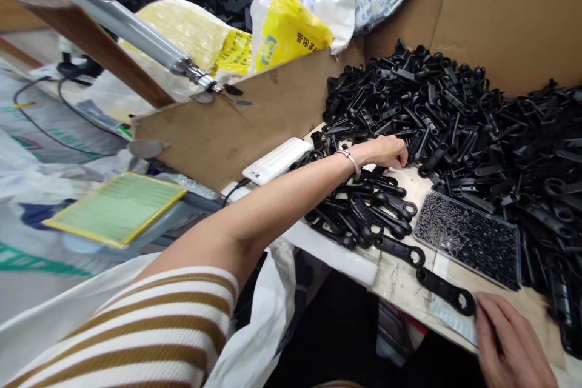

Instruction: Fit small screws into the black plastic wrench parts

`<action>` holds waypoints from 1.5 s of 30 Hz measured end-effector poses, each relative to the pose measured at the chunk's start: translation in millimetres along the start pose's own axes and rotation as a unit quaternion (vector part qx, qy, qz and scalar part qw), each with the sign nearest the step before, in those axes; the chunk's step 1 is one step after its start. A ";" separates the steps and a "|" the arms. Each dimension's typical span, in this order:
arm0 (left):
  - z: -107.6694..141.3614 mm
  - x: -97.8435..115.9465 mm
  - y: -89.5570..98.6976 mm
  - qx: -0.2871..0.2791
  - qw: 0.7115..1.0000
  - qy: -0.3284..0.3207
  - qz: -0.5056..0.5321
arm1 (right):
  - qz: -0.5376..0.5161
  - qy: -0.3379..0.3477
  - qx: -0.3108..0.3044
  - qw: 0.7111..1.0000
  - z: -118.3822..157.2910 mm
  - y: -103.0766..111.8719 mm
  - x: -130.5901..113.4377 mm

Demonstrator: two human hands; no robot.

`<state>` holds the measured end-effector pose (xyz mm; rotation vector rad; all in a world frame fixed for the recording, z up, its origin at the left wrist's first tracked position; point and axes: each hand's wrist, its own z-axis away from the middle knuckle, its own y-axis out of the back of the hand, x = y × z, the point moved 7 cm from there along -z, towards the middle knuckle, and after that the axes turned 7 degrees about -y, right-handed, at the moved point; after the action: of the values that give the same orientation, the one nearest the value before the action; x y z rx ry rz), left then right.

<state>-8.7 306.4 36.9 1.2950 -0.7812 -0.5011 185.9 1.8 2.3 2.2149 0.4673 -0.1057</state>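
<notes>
My left hand [387, 151], wearing a silver bangle, reaches across the bench to the near edge of a heap of black plastic ring-ended handles [418, 91]. Its fingers are curled downward, and anything inside them is hidden. At lower right, my right hand [511, 339] has thumb and forefinger closed at the ring end of one black handle [443, 288], which lies flat at the bench's front. Another black handle [400, 250] lies just beyond it. Several more are grouped below my left forearm. A clear tray [468, 236] of small dark pieces, perhaps screws, sits between the hands.
A silver powered screwdriver [136, 18] hangs at upper left. A white power bank or phone [276, 160] with a cable lies beside a cardboard divider [254, 115]. Yellow and white bags [291, 30] stand behind it. A yellow-rimmed green panel [118, 209] is at left.
</notes>
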 end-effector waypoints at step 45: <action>-40.5 -18.7 43.7 0.231 0.964 0.087 0.103 | -0.012 -0.009 -0.001 1.000 -0.7 -0.1 -4.8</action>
<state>5.5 356.2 71.9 1.6381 -0.9035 -0.0305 181.3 1.0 3.8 2.2052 0.4825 -0.1384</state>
